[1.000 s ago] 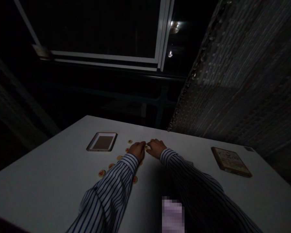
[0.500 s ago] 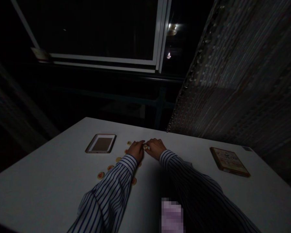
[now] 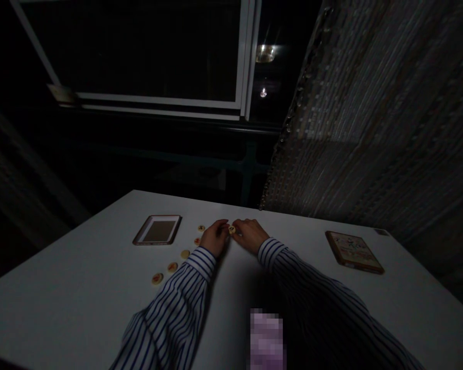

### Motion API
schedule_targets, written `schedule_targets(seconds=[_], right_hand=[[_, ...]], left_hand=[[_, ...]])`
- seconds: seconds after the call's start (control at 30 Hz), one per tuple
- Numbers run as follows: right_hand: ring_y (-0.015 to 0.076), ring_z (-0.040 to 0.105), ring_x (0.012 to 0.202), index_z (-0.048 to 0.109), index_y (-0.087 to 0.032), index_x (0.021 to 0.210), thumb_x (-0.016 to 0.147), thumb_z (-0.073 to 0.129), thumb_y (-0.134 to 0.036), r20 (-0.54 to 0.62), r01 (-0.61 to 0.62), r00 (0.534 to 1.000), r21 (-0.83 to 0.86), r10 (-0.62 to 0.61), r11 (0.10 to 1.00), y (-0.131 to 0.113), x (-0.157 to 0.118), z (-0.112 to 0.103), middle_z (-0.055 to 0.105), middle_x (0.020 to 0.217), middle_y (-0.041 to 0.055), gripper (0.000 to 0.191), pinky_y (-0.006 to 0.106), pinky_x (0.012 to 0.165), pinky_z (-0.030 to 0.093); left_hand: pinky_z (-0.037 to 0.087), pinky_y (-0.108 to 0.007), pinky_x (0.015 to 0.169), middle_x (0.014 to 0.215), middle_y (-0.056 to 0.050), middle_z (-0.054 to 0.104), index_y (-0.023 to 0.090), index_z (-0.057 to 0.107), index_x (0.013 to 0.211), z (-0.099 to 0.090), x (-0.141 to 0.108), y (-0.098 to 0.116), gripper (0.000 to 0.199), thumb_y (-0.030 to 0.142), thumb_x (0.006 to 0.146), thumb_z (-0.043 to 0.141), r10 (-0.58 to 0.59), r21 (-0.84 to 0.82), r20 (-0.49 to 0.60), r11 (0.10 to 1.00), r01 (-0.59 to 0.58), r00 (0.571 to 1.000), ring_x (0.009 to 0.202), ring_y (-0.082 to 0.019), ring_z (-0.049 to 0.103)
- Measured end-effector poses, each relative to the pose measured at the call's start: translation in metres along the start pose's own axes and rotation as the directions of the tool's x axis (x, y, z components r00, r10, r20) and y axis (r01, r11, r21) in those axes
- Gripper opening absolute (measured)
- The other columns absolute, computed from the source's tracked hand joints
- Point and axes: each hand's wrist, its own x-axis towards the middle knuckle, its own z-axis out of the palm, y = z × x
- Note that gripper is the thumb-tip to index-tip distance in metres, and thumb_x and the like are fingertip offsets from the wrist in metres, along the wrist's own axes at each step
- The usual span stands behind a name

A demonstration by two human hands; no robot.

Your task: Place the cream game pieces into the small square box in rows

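Observation:
My left hand (image 3: 215, 238) and my right hand (image 3: 251, 235) meet over the middle of the white table (image 3: 92, 277). Between their fingertips is a round xiangqi piece (image 3: 232, 229) with a dark character on its face. The right fingers pinch it from the right, while the left fingers close on its left edge. To the left of my left hand, more xiangqi pieces lie in a slanting row: a dark-marked piece (image 3: 201, 228), a red-marked one (image 3: 197, 241), a plain-looking one (image 3: 185, 254) and further red-marked ones (image 3: 157, 278). My left forearm may cover others.
An open shallow box part (image 3: 138, 241) lies on the left of the table. On the right lies a picture-printed box lid (image 3: 355, 252), with a small dark card (image 3: 381, 232) behind it. A string curtain (image 3: 332, 169) hangs past the table's far right edge.
The view has shifted slightly. The held piece has tilted so that its face shows more between both hands. My left forearm now hides pieces that showed beside it before.

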Motion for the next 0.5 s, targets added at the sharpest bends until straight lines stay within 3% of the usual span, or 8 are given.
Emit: schedule_targets(seconds=[0.3, 0.5], right_hand=[[0.0142, 0.050, 0.086, 0.050, -0.018, 0.105, 0.081, 0.039, -0.033, -0.054, 0.073, 0.996, 0.104, -0.067, 0.992, 0.010, -0.025, -0.014, 0.058, 0.094, 0.0051, 0.030, 0.027, 0.075, 0.030], [0.0143, 0.050, 0.086, 0.051, -0.019, 0.105, 0.080, 0.041, -0.032, -0.054, 0.094, 0.995, 0.118, -0.088, 0.989, 0.016, -0.044, -0.023, 0.058, 0.099, 0.0048, 0.029, 0.028, 0.076, 0.031]], left_hand=[[0.048, -0.028, 0.071, 0.075, -0.004, 0.065, 0.013, 0.058, 0.084, 0.011, -0.007, 0.036, 0.023, 0.022, 0.062, 0.059, -0.113, -0.157, 0.039, 0.981, 0.117, 0.993, 0.071, -0.014, 0.060], [0.047, -0.029, 0.071, 0.071, -0.004, 0.066, 0.013, 0.061, 0.072, 0.021, -0.014, 0.048, 0.017, 0.026, 0.061, 0.060, -0.104, -0.217, 0.056, 0.969, 0.114, 0.993, 0.071, -0.015, 0.060]])
